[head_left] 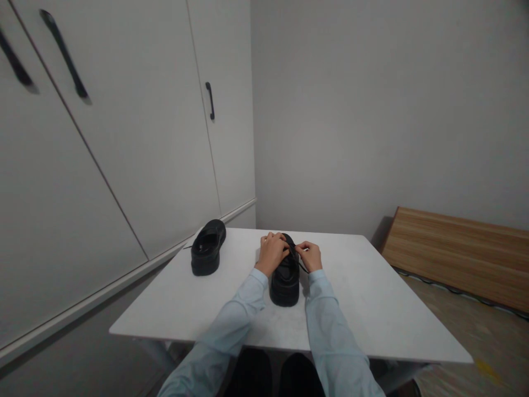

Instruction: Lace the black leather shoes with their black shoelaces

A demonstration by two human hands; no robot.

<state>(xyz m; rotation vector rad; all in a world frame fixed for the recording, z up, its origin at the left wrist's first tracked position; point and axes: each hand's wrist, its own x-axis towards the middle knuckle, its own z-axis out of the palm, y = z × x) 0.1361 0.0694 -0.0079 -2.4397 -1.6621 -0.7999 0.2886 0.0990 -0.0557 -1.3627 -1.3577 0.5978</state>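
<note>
A black shoe (285, 281) stands in the middle of the white table (372, 309), its heel toward me. My left hand (271, 252) rests on the shoe's upper left side, fingers closed on its black lace. My right hand (311, 255) pinches the other part of the lace (301, 264) at the shoe's right side. Both arms wear light blue sleeves. A second black shoe (208, 247) sits apart at the table's far left, untouched.
White wardrobe doors (124, 138) with black handles line the left side, close to the table edge. A plain grey wall stands behind. A wooden board (454, 253) lies low at the right, on a wood-look floor.
</note>
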